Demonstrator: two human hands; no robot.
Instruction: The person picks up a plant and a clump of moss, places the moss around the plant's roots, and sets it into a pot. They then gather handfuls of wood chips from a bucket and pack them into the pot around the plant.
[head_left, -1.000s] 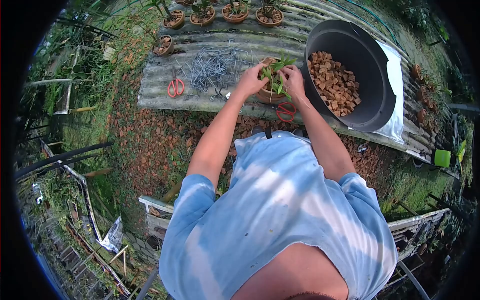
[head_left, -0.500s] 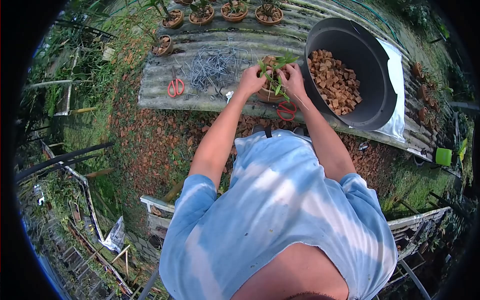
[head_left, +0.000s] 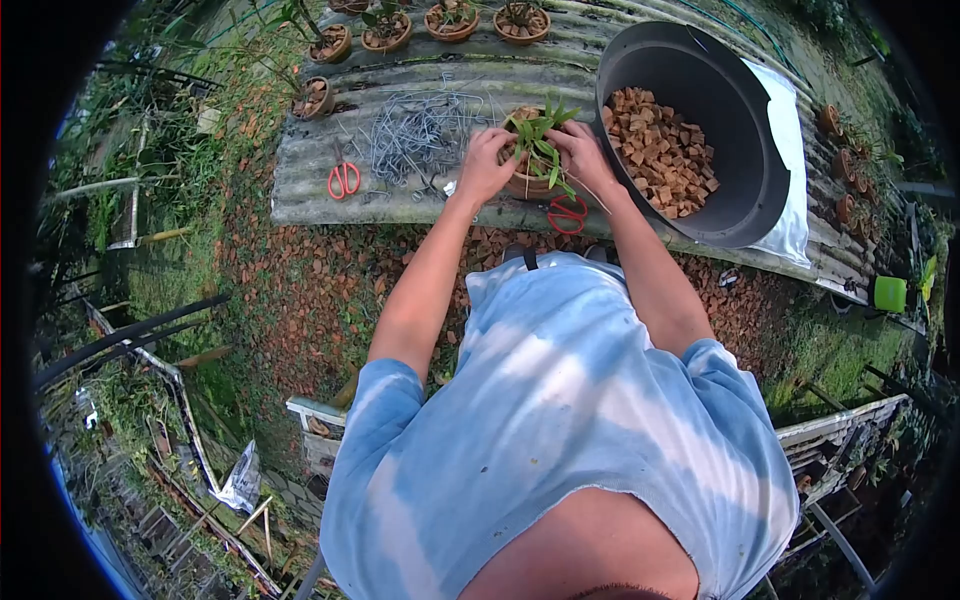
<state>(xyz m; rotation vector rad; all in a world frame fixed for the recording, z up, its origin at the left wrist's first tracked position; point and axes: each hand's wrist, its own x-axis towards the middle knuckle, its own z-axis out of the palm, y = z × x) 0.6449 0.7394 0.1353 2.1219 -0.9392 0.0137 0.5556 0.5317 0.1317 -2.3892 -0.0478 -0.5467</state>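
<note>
A small green plant [head_left: 538, 140] is being steadied in a clay pot [head_left: 530, 183] on the corrugated sheet [head_left: 320, 180], clasped by the left hand [head_left: 487, 163] and right hand [head_left: 583, 155], so potting is judged nearly done, with the wire pins [head_left: 420, 130] lying unused.

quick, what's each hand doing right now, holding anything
Left hand: curled against the near side of the clay pot, beside the green plant; grip cannot be told.
Right hand: fingers at the plant and pot rim; grip cannot be told.
</note>
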